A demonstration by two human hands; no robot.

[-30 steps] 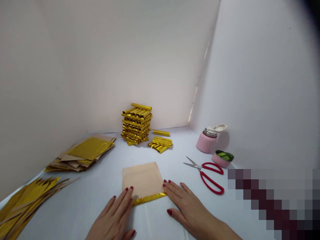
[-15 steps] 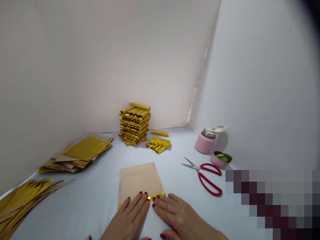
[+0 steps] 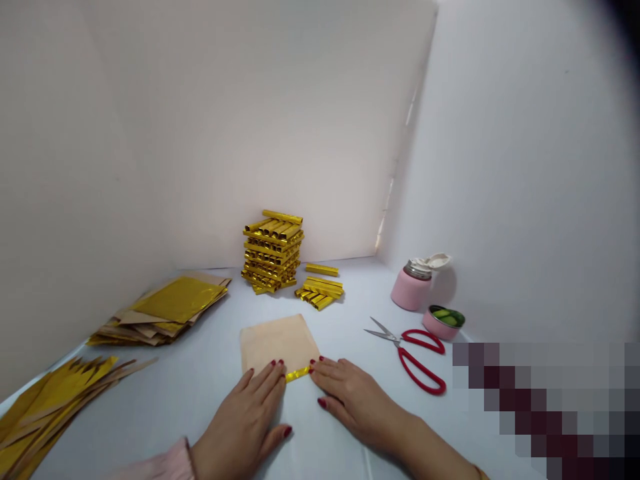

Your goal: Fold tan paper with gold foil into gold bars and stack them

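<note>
A tan paper sheet (image 3: 280, 340) lies flat on the white surface, with a narrow gold folded strip (image 3: 299, 374) along its near edge. My left hand (image 3: 250, 407) rests palm down on the left part of that edge, fingers stretched, thumb out to the side. On the edge's right end lie the fingertips of my right hand (image 3: 350, 393), which is flat too, its thumb apart. Neither hand holds anything. The ends of the gold strip are hidden under my fingers.
Behind the sheet stand a stack of gold paper tubes (image 3: 273, 257) and a small pile (image 3: 320, 292). Gold sheets (image 3: 175, 300) and cut strips (image 3: 60, 400) lie left. Red-handled scissors (image 3: 423, 370), a pink jar (image 3: 411, 288) and a pink bowl (image 3: 443, 327) are at the right.
Both hands have moved forward and slightly apart, with their thumbs now spread. The sheet's near edge is farther from me, and its gold strip looks narrower.
</note>
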